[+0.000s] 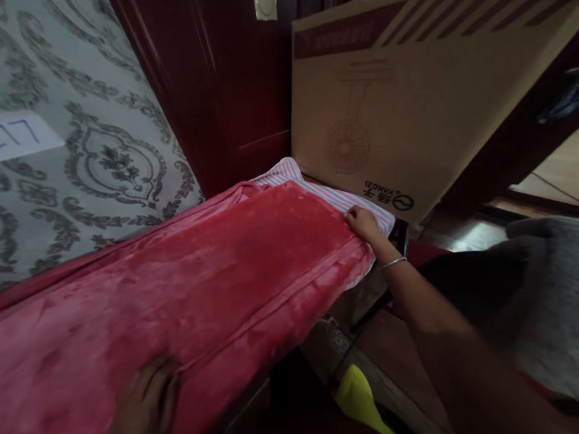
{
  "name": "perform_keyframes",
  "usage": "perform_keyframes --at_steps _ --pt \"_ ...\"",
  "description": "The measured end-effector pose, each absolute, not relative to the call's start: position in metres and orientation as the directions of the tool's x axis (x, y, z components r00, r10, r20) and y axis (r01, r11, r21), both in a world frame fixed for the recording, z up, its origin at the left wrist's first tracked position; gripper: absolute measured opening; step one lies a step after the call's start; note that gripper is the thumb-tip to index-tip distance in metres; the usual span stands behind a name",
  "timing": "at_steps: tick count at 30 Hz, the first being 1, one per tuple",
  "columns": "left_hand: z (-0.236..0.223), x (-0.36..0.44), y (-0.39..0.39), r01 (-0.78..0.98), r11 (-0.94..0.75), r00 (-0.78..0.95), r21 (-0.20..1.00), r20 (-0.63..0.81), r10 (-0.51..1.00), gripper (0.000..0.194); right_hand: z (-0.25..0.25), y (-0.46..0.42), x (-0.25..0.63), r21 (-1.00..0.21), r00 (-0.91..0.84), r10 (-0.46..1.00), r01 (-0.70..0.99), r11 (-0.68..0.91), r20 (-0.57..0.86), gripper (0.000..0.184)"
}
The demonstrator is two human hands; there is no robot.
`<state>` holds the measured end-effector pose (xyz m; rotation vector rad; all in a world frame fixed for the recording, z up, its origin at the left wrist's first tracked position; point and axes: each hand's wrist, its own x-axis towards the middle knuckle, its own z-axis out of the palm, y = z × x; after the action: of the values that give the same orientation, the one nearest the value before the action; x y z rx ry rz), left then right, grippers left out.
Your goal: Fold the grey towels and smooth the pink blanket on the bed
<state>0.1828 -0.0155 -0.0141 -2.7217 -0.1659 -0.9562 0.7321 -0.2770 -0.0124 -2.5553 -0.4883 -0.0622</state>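
A plush red blanket [252, 247] lies over a long, narrow padded surface, with a raised fold or seam along its near side. My right hand [363, 224] is closed on the blanket's far right corner, fingertips pinched at its edge; a thin bracelet circles that wrist. Under the far end shows a striped cloth [341, 196] in pink, white and blue. At the lower left, my left hand [146, 402] rests on the blanket with curled fingers, closed at the near end of the same fold. Its fingertips are dark and slightly blurred.
Behind the far end leans a large cardboard box [361, 104] against a dark red door [228, 68]. Patterned wallpaper [114, 157] with a paper marked 277 [12, 135] borders the left. A grey fuzzy cover [572, 308] lies right; something yellow [358, 399] is below.
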Motion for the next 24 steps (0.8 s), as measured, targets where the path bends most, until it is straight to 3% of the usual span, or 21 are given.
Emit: perform_keyframes --at_steps 7,11,17,24 --pt "-0.011 0.183 -0.014 0.135 -0.972 0.757 -0.193 0.653 -0.025 0.019 -0.016 -0.286 0.727 -0.560 0.958 0.265 0.282 -0.780 0.113 0.030" --pt "-0.014 0.176 -0.009 0.207 -0.967 0.706 -0.151 0.707 0.040 0.018 -0.010 -0.291 0.729 -0.594 0.978 0.202 0.196 -0.781 0.057 0.035" --pt "-0.010 0.182 -0.011 0.132 -0.974 0.757 -0.184 0.653 -0.021 0.017 -0.003 -0.293 0.721 -0.522 0.970 0.242 0.218 -0.825 0.023 0.027" --pt "-0.018 0.183 -0.018 0.225 -0.963 0.751 -0.148 0.656 0.075 0.027 0.005 -0.276 0.719 -0.424 0.957 0.289 0.254 -0.870 -0.018 0.028"
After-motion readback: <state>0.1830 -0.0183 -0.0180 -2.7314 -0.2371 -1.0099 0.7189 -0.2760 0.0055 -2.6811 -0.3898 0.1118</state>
